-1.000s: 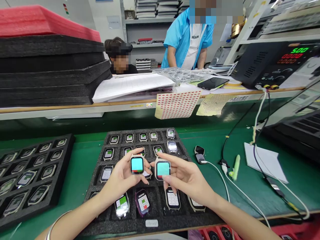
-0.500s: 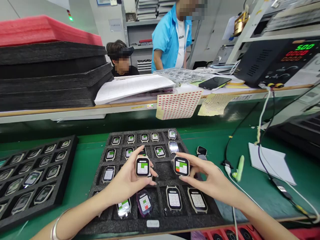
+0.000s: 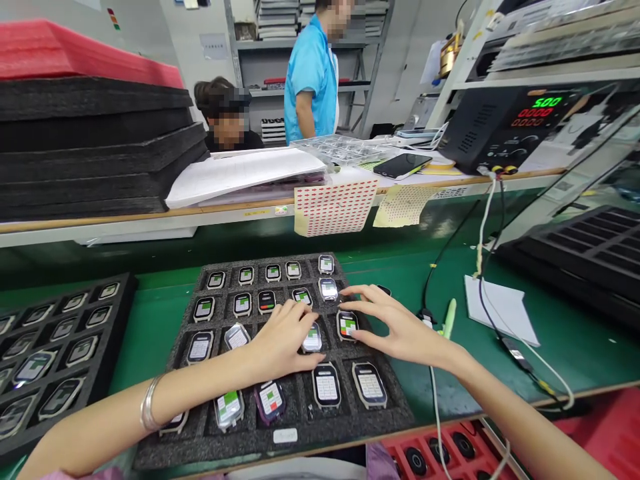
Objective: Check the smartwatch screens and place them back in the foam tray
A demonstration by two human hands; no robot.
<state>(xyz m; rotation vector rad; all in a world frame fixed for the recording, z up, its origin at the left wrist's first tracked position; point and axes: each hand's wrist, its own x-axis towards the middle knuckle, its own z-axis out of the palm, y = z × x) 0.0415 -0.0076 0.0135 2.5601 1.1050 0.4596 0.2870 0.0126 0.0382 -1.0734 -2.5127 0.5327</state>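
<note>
A black foam tray (image 3: 350,417) lies in front of me with several square smartwatches in its compartments, many screens lit with white and green blocks. My left hand (image 3: 285,337) reaches over the middle of the tray, thumb and fingers apart around a smartwatch (image 3: 313,339) seated in a compartment. Just right of it, my right hand (image 3: 387,323) has its fingers spread beside another smartwatch (image 3: 346,324), the thumb at that watch's edge. A purple-edged smartwatch (image 3: 271,401) sits in the front row. My left forearm hides part of the tray.
A second watch tray (image 3: 115,347) stands at left. Stacked black foam (image 3: 90,147) and a power supply (image 3: 505,133) rest on the shelf above. Cables (image 3: 515,353) and a white pad (image 3: 500,310) lie at right. Two people are beyond the shelf.
Both hands have lowered from above the tray, and the two watches they held now sit in compartments. The view has shifted right, and the standing person has turned.
</note>
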